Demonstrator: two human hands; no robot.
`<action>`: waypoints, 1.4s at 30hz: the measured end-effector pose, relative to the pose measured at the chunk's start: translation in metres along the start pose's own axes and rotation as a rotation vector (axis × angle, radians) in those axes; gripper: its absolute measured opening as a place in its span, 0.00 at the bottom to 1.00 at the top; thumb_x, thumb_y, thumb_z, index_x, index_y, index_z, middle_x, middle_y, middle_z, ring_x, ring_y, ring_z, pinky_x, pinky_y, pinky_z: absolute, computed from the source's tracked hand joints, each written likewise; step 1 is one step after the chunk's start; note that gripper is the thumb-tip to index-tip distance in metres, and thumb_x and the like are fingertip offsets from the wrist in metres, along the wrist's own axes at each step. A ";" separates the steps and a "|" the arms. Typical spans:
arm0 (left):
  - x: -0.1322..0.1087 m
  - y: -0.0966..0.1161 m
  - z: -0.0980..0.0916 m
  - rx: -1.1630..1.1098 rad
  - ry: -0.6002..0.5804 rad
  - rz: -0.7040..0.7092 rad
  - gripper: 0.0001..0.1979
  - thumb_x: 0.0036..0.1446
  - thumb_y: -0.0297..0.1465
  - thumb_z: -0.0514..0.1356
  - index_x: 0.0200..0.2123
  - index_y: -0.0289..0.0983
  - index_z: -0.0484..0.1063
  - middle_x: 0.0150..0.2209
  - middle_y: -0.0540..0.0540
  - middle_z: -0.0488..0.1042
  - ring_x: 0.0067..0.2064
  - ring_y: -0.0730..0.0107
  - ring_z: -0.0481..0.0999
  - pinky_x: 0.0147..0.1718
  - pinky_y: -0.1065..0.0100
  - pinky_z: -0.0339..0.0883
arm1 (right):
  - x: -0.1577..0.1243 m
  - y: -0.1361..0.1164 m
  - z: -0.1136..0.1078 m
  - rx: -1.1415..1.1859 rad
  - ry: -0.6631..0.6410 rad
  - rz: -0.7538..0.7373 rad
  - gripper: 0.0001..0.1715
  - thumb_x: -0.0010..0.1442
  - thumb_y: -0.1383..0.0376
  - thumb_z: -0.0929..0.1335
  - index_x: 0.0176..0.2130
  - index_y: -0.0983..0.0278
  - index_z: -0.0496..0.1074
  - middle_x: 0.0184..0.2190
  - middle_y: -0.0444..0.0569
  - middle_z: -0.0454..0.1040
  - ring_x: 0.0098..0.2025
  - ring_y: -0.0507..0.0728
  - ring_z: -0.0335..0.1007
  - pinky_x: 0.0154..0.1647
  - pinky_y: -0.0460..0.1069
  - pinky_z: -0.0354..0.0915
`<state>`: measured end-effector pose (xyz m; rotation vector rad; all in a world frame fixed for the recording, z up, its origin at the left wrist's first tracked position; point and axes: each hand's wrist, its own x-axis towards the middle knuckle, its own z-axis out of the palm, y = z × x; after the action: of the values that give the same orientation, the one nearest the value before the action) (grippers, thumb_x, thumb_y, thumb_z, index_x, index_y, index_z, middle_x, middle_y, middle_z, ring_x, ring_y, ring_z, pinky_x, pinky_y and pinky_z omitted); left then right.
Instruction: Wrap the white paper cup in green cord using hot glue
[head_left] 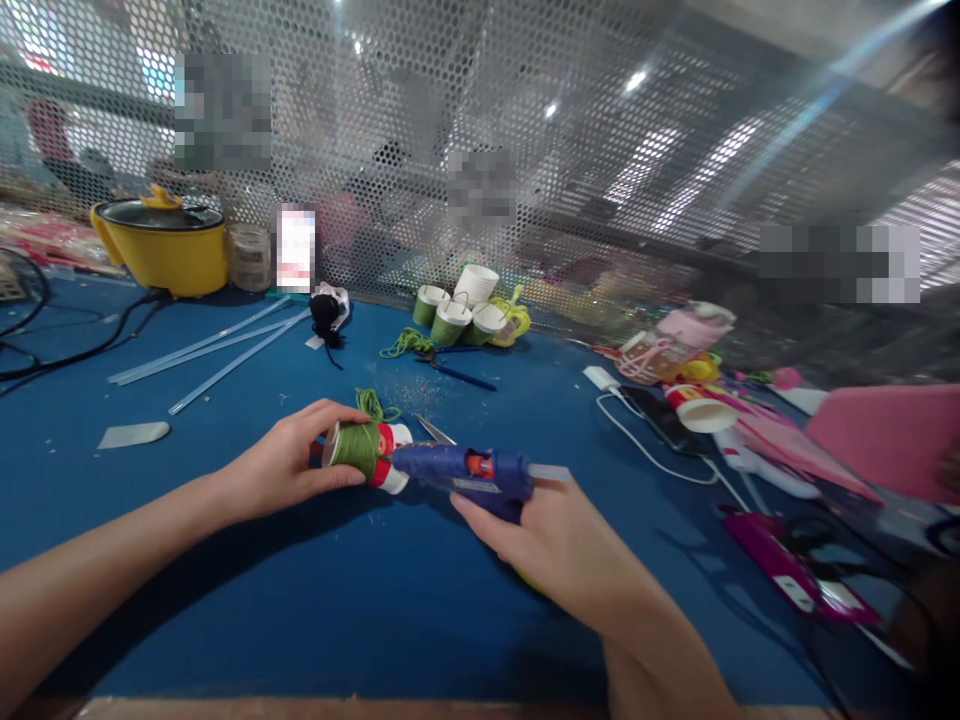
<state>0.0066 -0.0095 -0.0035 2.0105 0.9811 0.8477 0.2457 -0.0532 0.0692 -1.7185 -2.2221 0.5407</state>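
My left hand (304, 455) grips a paper cup (390, 470) that lies sideways, its mouth end pointing right. Green yarn (358, 448) is wound around the cup's left half; the right part shows red and white. My right hand (536, 525) is wrapped around a blue hot glue gun (465, 468), with a clear glue stick (550, 472) jutting from its back. The gun's nozzle is at the cup, near the edge of the wound yarn; whether it touches I cannot tell. Loose green yarn (373, 404) lies behind the cup, and a pointed metal tool (435, 430) shows behind the gun.
Several yarn-wrapped cups (452, 322) stand at the back beside blue-handled pliers (461, 375). Glue sticks (202, 345) lie at left, near a yellow electric pot (169, 250). On the right are a phone (664, 420), white cable, red-and-white cup (701, 408) and purple power strip (787, 570).
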 end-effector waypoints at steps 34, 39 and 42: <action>-0.003 0.004 -0.001 0.132 -0.043 0.170 0.19 0.52 0.30 0.61 0.48 0.39 0.63 0.48 0.42 0.65 0.49 0.61 0.69 0.45 0.62 0.68 | 0.006 -0.001 0.000 0.083 0.071 -0.015 0.15 0.53 0.62 0.64 0.17 0.61 0.66 0.09 0.40 0.65 0.17 0.53 0.65 0.23 0.45 0.62; -0.003 0.006 -0.003 0.178 -0.052 0.201 0.19 0.53 0.29 0.61 0.48 0.39 0.62 0.48 0.42 0.64 0.49 0.61 0.68 0.48 0.61 0.65 | 0.007 -0.003 0.001 0.119 0.054 0.048 0.16 0.54 0.62 0.64 0.18 0.62 0.65 0.10 0.40 0.66 0.15 0.51 0.63 0.19 0.44 0.60; -0.003 0.005 -0.003 0.161 -0.051 0.194 0.19 0.53 0.30 0.61 0.48 0.39 0.62 0.49 0.42 0.64 0.49 0.61 0.68 0.47 0.62 0.66 | 0.007 -0.003 0.001 0.103 0.060 0.040 0.14 0.54 0.62 0.64 0.20 0.63 0.67 0.10 0.40 0.65 0.16 0.51 0.64 0.20 0.44 0.61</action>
<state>0.0051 -0.0132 0.0013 2.2823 0.8584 0.8374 0.2408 -0.0470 0.0699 -1.7079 -2.0850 0.5942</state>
